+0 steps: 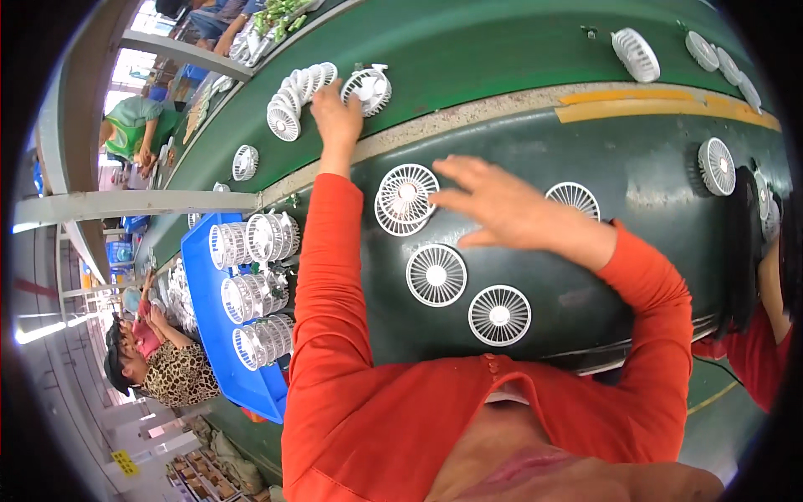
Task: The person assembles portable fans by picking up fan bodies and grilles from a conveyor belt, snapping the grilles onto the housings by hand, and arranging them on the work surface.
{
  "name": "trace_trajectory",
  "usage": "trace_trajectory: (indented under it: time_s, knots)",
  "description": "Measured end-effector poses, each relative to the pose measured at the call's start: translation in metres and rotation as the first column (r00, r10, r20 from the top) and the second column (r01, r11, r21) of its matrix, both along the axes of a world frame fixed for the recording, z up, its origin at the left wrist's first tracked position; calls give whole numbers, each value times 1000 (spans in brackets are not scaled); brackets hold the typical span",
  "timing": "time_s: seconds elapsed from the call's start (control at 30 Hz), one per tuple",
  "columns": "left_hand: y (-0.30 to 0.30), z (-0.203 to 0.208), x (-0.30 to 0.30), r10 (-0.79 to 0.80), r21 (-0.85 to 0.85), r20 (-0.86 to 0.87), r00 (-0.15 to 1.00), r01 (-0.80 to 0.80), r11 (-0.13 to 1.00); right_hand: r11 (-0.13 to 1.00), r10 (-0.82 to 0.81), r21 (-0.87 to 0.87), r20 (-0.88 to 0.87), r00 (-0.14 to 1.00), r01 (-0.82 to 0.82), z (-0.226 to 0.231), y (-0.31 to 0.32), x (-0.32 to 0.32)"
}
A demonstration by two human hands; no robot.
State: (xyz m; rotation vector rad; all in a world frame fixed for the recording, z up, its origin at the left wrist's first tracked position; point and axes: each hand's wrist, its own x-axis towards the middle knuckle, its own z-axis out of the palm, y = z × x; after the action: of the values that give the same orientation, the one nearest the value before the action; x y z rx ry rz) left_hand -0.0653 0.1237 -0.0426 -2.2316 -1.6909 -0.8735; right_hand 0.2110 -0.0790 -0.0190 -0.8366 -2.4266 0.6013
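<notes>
My left hand (pixel 337 117) reaches over the green belt, between a leaning row of white round fan grilles (pixel 290 99) and a white fan housing (pixel 368 92). Its fingers are apart at the housing's near edge; I cannot tell whether they touch it. Over the dark green worktop hovers my right hand (pixel 493 201), fingers spread and holding nothing. Just left of its fingertips, two overlapping grilles (pixel 407 191) lie flat. Nearer to me are a grille (pixel 436 275) and another grille (pixel 499 315). A further grille (pixel 573 199) is partly hidden behind my right wrist.
A blue tray (pixel 201 293) at the left holds several white fan housings (pixel 251 297). More fan parts (pixel 636 55) sit on the far belt (pixel 502 50). A metal frame post (pixel 142 205) stands at the left. A fan housing (pixel 717 166) lies right, near a co-worker's arm (pixel 774 289).
</notes>
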Motion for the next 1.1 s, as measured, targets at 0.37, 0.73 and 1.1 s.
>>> trace_trajectory:
  time_s: [0.37,0.73,1.1]
  knots:
    - [5,-30,16,55,-336,527,848,148,930,987,-34,159,-14,999,36,-16,24,-35]
    - [-48,0,122,237,-177,972,-5,648,740,958,-261,33,-301,917,284,27,36,25]
    - [-95,37,171,554,-14,765,-328,851,524,788,-459,265,-348,817,556,24,61,42]
